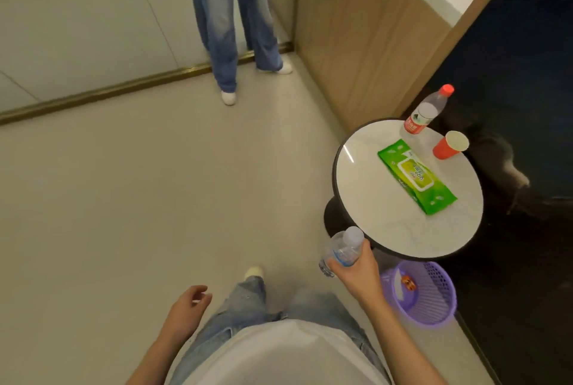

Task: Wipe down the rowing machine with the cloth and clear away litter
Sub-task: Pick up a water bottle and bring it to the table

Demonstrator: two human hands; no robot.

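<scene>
My right hand (pixel 356 273) grips a clear plastic bottle (pixel 342 250) with a pale cap, held just left of the round white table (pixel 372 214) and above the floor. A purple mesh waste basket (pixel 431 301) stands on the floor under the table's near edge, with small bits of litter inside. My left hand (pixel 186 310) hangs empty at my side, fingers loosely curled apart. On the table lie a green pack of wet wipes (pixel 417 177), a red paper cup (pixel 449 144) and a water bottle with a red cap and label (pixel 426 112). No rowing machine or cloth is in view.
A person in blue jeans and white shoes (pixel 229 43) stands ahead by a mirrored wall. A wooden panel wall (pixel 356 43) rises behind the table, and a dark wall (pixel 527 229) runs along the right. Pale floor (pixel 139 198) stretches to the left.
</scene>
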